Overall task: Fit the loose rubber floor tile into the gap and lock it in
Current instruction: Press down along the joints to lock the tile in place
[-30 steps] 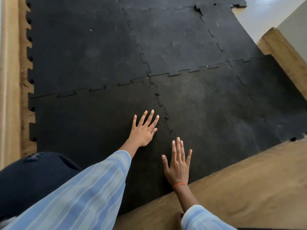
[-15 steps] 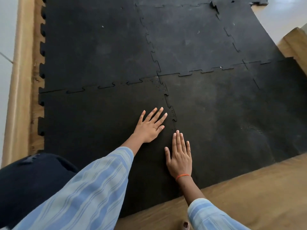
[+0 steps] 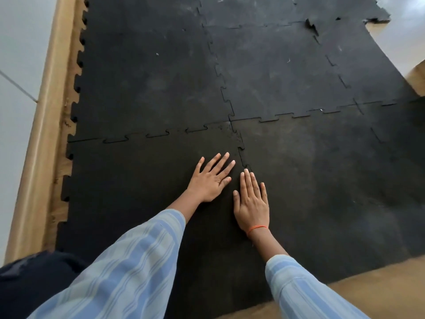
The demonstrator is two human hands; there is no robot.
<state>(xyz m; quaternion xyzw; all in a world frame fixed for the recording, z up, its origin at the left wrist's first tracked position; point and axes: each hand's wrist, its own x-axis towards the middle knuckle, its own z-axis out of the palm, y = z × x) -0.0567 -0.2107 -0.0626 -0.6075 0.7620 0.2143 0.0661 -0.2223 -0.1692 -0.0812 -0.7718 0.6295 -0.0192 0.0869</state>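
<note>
A black rubber floor tile lies at the near left of a mat of interlocking black tiles. Its toothed right edge meets the neighbouring tile along a jigsaw seam. My left hand lies flat, palm down, on the near-left tile just left of that seam, fingers spread. My right hand, with an orange thread at the wrist, lies flat right beside it, over the seam's lower stretch. Neither hand holds anything.
More joined tiles stretch away at the back. A tab sticks up at a far seam. Wooden floor shows at the near right, and a wooden skirting runs along the left. My dark knee is at bottom left.
Both hands have slid closer together along the seam, the right hand moving up beside the left. The camera has shifted, so the mat sits further right in view.
</note>
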